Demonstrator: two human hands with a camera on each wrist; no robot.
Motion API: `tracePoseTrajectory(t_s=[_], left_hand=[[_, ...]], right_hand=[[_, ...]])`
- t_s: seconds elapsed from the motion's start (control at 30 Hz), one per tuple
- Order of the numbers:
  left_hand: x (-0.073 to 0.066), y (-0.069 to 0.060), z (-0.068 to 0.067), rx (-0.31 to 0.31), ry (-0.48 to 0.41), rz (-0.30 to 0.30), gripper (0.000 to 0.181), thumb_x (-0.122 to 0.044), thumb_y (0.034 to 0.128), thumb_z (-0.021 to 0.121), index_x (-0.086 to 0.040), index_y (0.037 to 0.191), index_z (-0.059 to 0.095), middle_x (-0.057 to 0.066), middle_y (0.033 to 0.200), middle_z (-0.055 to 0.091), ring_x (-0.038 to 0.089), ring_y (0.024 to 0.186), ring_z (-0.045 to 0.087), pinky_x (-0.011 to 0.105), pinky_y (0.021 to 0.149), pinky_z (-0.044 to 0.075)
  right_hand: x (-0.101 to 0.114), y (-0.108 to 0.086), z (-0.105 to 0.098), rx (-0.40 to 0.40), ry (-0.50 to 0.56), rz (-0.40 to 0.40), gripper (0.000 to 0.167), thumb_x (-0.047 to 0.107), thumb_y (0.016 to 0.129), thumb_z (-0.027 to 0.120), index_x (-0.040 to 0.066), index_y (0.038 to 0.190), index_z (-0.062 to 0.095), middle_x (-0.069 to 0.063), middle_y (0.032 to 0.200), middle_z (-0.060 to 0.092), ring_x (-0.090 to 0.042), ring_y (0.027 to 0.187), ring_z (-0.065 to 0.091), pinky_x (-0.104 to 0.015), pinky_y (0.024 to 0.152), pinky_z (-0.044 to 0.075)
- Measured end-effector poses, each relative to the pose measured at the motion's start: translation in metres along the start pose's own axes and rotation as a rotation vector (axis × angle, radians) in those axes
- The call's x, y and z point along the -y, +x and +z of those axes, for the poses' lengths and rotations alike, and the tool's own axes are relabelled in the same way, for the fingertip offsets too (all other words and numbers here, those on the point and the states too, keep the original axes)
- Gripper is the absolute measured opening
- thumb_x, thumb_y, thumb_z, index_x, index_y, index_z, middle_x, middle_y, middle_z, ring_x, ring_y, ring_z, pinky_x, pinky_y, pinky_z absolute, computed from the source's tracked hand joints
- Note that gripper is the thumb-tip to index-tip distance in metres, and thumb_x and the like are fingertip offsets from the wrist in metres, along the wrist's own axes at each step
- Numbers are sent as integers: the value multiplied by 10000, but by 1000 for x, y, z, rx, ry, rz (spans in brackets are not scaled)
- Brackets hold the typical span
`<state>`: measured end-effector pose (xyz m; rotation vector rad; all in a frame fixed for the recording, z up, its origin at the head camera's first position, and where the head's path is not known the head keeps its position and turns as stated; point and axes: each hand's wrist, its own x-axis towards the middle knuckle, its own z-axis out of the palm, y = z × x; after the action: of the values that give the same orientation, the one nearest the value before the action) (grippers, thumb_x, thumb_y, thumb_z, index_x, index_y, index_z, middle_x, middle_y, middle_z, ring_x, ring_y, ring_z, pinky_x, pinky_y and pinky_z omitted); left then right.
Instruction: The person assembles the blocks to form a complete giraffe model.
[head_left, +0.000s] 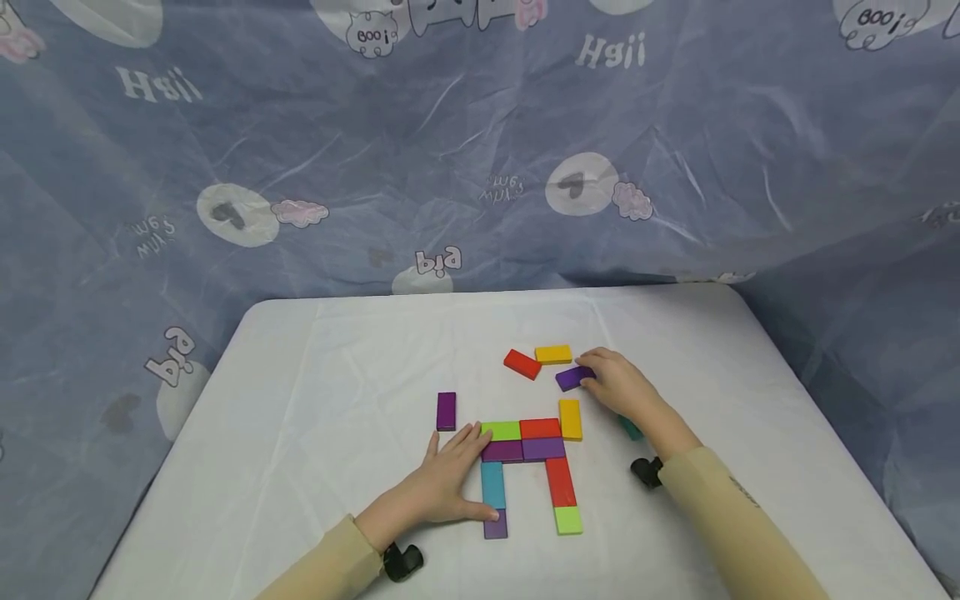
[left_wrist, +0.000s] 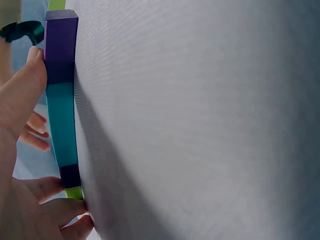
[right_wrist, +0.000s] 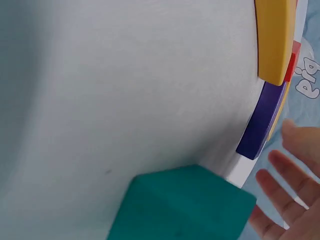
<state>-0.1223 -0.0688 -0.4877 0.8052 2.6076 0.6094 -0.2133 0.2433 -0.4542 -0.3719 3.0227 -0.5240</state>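
While left hand (head_left: 441, 492) lies beside cyan block (head_left: 492, 485), fingers spread, thumb at bottom purple block (head_left: 496, 529), right hand (head_left: 624, 387) hovers by violet block (head_left: 571, 378) on white table (head_left: 315, 400), fingers apart; slanted red block (head_left: 522, 364), far yellow block (head_left: 553, 355) nearby; green block (head_left: 630, 427) partly hidden by right forearm (head_left: 670, 430).

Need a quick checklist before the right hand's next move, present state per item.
1. Left hand at the pattern: ok, thumb against the bottom purple block.
2. Left column joined: ok, blue block meets that purple block end to end.
3. Right hand at the loose indigo block: ok, right beside it.
4. Grip on the indigo block: not ok, fingers not closed around it in the right wrist view.
5. Side room: not ok, probably tight; loose red block and far yellow block lie close.
6. Right forearm clear of the green block: cannot tell, the forearm partly hides it in the head view.
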Motion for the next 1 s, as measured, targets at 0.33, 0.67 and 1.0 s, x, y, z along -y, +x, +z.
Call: tracePoseTrajectory(t_s=[0.33, 0.67, 1.0], left_hand=[[1, 0, 2, -13, 15, 14, 1118, -648, 735, 753, -117, 1573, 236, 113, 1643, 212, 287, 1529, 161, 701, 1154, 51], [2, -1, 2, -28, 23, 32, 1122, -658, 736, 745, -103, 1570, 239, 129, 1640, 212, 298, 1527, 166, 711, 1146, 56], [2, 0, 3, -19, 22, 23, 1116, -665, 740, 736, -122, 1574, 233, 106, 1647, 202, 280, 1532, 155, 696, 1157, 49]], right_hand=[[-3, 12, 5, 53, -61, 35, 360, 107, 912, 695, -28, 1242, 650, -189, 1173, 658, -340, 1068, 620, -496, 1001, 484], [-4, 16, 10, 21, 5, 165, 519, 284, 866, 766, -35, 1251, 628, -202, 1065, 669, -306, 922, 608, -452, 902, 539], [2, 19, 14, 49, 106, 247, 594, 330, 900, 722, 19, 1373, 543, -80, 790, 580, -195, 696, 496, -267, 618, 406]])
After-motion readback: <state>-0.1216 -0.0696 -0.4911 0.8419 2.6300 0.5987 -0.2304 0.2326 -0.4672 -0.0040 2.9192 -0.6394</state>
